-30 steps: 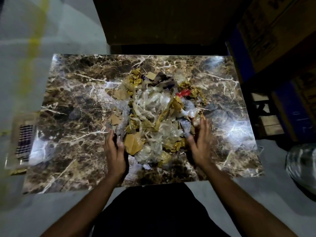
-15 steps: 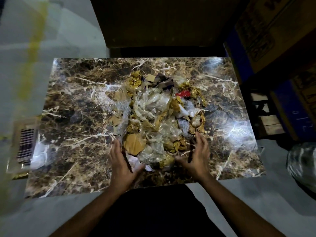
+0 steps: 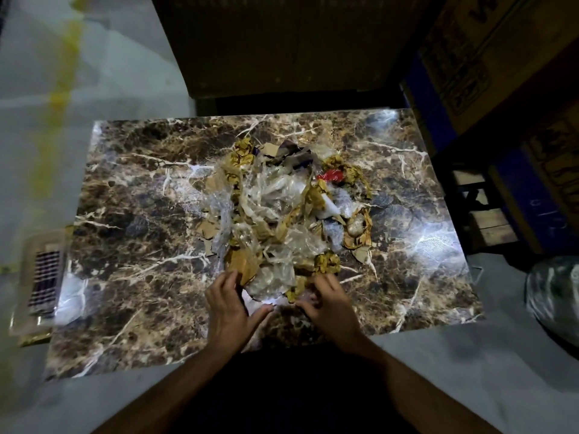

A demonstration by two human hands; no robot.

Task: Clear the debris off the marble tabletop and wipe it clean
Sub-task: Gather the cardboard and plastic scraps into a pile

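Tabletop: brown marble tabletop w/ white veins, fills most of the view; glare patches at right and near-left edges.
Debris: debris pile heaped at the centre, running toward the near edge: clear crumpled plastic, brown paper scraps, yellow-gold wrappers, one red scrap at the far right of the heap.
Boxes: cardboard boxes stacked past the far-right corner (printing too dark to read).
Left hand: left hand palm-down on the marble at the pile's near-left edge, fingers loosely spread, fingertips touching a brown paper piece; thumb stretched inward. Nothing gripped.
Right hand: right hand at the pile's near-right edge, fingers bent onto the scraps; looks like pressing rather than gripping, but blur there, can't tell for sure.
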